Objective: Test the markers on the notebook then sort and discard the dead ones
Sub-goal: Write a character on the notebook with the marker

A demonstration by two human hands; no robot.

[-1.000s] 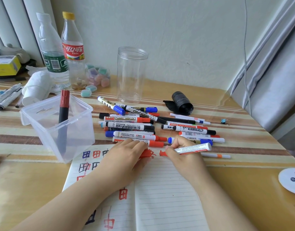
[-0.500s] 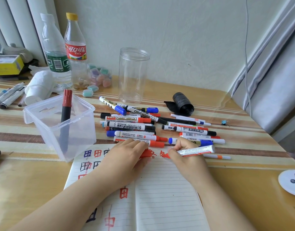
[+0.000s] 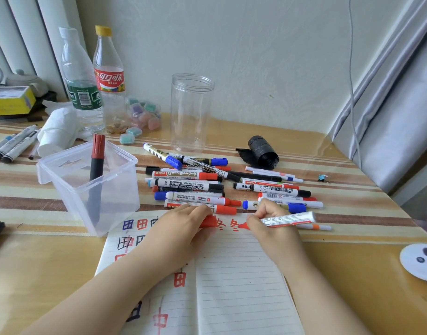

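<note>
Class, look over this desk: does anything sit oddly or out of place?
One marker stands tilted, alone in the clear square tub, while the other markers lie loose beside the notebook.

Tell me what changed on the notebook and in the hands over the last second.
The right hand keeps its grip on the red marker and has added red strokes on the notebook; the tip sits slightly further right along the top line. The left hand stays pressed on the page, holding the red cap. The marker pile and the clear box are unchanged.
</note>
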